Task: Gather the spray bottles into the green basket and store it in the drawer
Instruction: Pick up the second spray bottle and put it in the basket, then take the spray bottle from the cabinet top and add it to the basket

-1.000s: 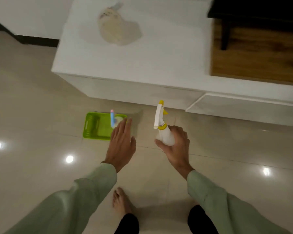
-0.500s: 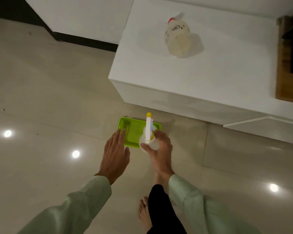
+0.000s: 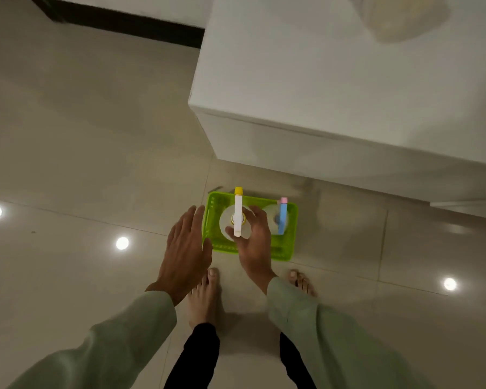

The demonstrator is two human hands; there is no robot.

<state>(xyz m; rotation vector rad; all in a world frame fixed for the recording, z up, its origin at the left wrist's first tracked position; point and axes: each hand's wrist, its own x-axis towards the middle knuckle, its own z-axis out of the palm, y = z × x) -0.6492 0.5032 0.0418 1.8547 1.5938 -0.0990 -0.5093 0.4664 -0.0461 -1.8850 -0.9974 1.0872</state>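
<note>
- Basket of bright green perforated plastic (image 3: 289, 249), rectangular, sat on the glossy beige tiled floor (image 3: 82, 141), just in front of the person's bare feet and near the corner of a low white cabinet (image 3: 334, 88).
- The right hand (image 3: 254, 245) reached down over the basket, fingers curled around the round white body of a spray bottle with a white trigger head and a yellow nozzle (image 3: 238, 213), gripping it upright over the basket's left half. Whether its base touched the basket floor could not be told.
- A second white spray bottle with a blue trigger head and a pink nozzle (image 3: 282, 217) stood upright in the right half of the basket, just beside the right hand's fingers.
- The left hand (image 3: 185, 252) hung open and empty, fingers straight and held together, just beside the basket's left wall; contact with the wall could not be judged.
- Both arms wore pale green sleeves (image 3: 118, 341), and dark trouser legs showed above the feet.
- A blurred, pale plastic bottle (image 3: 399, 15) lay on top of the cabinet at the upper edge, well apart from the basket.
- Round light reflections (image 3: 122, 243) dotted the tiles.
</note>
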